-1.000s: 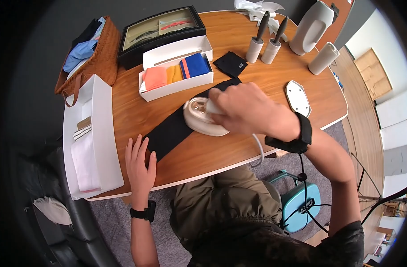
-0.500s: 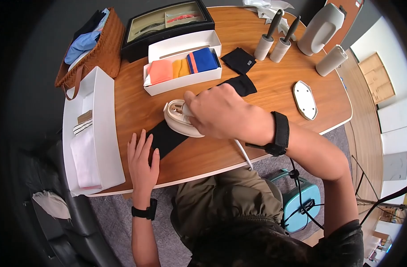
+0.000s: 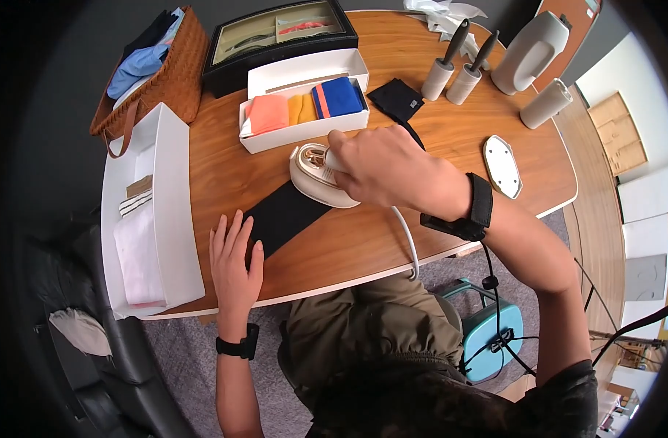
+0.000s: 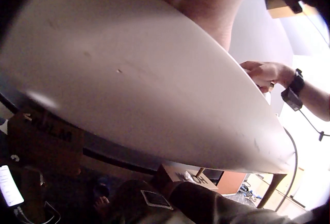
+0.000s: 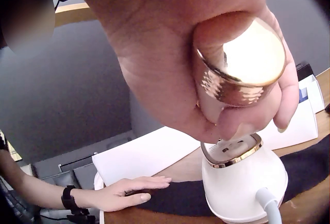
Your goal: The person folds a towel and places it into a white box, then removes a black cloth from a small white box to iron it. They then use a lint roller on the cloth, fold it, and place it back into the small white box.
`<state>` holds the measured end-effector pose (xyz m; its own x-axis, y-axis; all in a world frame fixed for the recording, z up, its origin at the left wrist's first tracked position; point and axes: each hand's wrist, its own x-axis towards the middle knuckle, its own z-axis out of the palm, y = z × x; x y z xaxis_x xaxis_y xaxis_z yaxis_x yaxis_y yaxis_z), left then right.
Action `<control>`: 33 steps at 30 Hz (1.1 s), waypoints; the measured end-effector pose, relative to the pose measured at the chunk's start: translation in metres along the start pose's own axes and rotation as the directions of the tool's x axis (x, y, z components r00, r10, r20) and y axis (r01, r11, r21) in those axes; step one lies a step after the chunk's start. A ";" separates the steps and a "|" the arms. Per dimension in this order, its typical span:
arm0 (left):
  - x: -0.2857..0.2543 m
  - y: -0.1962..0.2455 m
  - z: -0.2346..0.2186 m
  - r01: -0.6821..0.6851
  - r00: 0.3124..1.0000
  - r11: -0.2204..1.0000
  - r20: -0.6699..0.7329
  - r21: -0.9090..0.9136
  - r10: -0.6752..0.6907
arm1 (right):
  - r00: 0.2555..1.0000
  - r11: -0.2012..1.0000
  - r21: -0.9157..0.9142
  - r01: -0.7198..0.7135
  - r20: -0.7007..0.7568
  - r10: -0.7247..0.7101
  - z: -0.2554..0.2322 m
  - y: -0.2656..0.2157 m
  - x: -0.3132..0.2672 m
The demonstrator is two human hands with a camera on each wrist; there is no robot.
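A long black sock [image 3: 284,223] lies flat and slanting across the wooden table. My right hand [image 3: 388,164] grips the handle of a small white iron [image 3: 315,181] with gold trim, and the iron sits on the sock. In the right wrist view my fingers wrap round the handle below its shiny gold end, and a pale cord [image 5: 268,206] leaves the iron's base. My left hand [image 3: 235,255] lies palm down at the sock's near end, fingers extended. A second black piece, folded and with a small label [image 3: 412,104], lies beyond the far end.
A white box of colourful folded socks [image 3: 267,114] stands behind the iron. At the left is a long white box [image 3: 177,248] beside a wicker basket [image 3: 180,69]. Lint rollers [image 3: 437,79], a grey-white jug [image 3: 510,69] and a white iron stand [image 3: 502,168] stand to the right.
The iron in my right hand has slid along the sock toward my left hand, then partly back toward the far end. My left hand has stayed at the near end.
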<state>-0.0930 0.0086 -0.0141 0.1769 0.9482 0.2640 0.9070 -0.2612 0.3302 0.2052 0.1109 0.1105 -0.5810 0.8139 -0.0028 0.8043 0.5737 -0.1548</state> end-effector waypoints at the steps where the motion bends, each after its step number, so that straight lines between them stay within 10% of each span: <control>1: 0.000 0.000 0.000 0.000 1.000 1.000 0.001 0.002 0.000 | 1.000 1.000 -0.002 0.007 0.018 -0.007 -0.001 0.000 0.000; 20: 0.001 0.001 0.000 -0.003 1.000 1.000 -0.002 0.012 0.003 | 0.987 0.993 0.032 -0.114 0.115 0.109 -0.006 0.014 -0.006; 33: 0.001 0.001 0.000 0.010 1.000 1.000 0.028 0.006 -0.011 | 0.993 0.993 0.091 0.075 0.087 -0.083 0.003 -0.014 -0.002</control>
<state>-0.0920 0.0088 -0.0132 0.1780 0.9556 0.2349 0.9112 -0.2502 0.3273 0.1947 0.1011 0.1100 -0.6544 0.7523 -0.0759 0.7438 0.6225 -0.2436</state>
